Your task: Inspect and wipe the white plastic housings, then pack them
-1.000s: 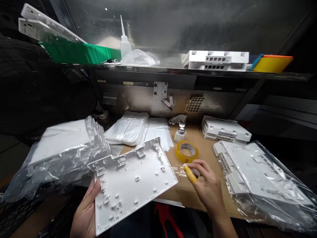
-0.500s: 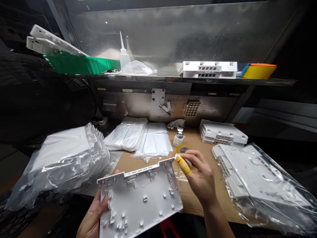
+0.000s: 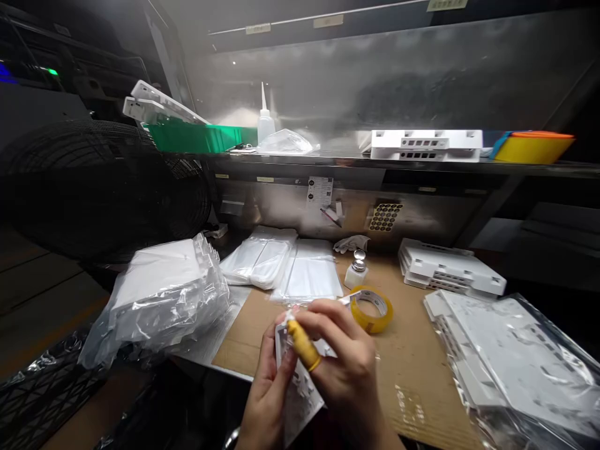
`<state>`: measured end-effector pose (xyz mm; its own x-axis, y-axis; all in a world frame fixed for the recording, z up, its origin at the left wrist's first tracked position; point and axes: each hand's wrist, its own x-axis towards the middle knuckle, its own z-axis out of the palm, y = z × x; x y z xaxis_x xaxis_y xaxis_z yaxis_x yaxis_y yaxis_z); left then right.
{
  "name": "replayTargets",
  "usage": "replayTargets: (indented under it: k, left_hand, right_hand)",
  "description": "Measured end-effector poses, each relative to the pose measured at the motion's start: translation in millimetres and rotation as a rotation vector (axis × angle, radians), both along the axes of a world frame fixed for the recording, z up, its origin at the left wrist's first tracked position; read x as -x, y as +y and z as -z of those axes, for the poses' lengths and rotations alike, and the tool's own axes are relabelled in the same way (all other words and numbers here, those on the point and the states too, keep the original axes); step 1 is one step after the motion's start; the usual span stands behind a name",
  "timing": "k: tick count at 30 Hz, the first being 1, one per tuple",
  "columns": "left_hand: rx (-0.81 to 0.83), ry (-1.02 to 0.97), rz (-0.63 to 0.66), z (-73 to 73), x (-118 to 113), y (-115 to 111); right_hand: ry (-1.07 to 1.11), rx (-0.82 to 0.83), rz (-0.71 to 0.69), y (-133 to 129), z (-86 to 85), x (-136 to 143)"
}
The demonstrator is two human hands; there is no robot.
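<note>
My left hand (image 3: 265, 394) is closed on the edge of a white plastic housing (image 3: 302, 400), which is steeply turned with its ribbed inner side partly showing. Over its upper end my right hand (image 3: 347, 365) is closed in a pinch, the thumb wearing a yellow finger cot (image 3: 302, 345). A small white wad (image 3: 289, 317) shows at the thumb tip, against the housing's rim; its material cannot be made out. Both hands cover much of the housing. Just beyond the right hand lies a roll of yellow tape (image 3: 382, 315), and behind that stands a pump-top bottle (image 3: 357, 272).
Bagged white housings (image 3: 159, 275) are piled left, with flat plastic bags (image 3: 262, 256) beside them. More housings (image 3: 515, 337) lie under film at right, near an unbagged stack (image 3: 450, 265). A metal shelf (image 3: 337, 160) crosses above, carrying a green bin (image 3: 194, 137). Cardboard (image 3: 412, 350) covers the bench.
The housing has been turned from broadside to steeply angled and drawn closer. My right hand has moved left and down with it, beside my left hand. The camera view has swung left.
</note>
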<state>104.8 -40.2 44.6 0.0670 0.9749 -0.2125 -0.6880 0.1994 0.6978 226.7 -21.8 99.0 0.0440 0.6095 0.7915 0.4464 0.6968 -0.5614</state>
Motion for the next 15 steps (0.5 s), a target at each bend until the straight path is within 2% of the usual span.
replayTargets:
  k: [3, 7, 11, 13, 15]
  left_hand:
    - [-0.002, 0.02, -0.011, 1.3, -6, 2]
    - [-0.002, -0.068, 0.032, 1.1, -8, 8]
    - [0.041, -0.069, 0.025, 4.4, -8, 9]
    - [0.093, -0.082, 0.06, 10.7, 1, 9]
    - [0.127, -0.069, 0.095, 19.3, 21, 11]
  right_hand:
    - [-0.024, 0.009, 0.013, 8, 3.8, 1]
    - [0.009, 0.031, 0.06, 15, 11.0, -9]
    - [-0.04, -0.001, 0.044, 15, 16.3, -2]
    - [-0.102, 0.027, 0.079, 21, 21.7, -6]
    - [-0.128, 0.111, 0.205, 32, 30.4, -25]
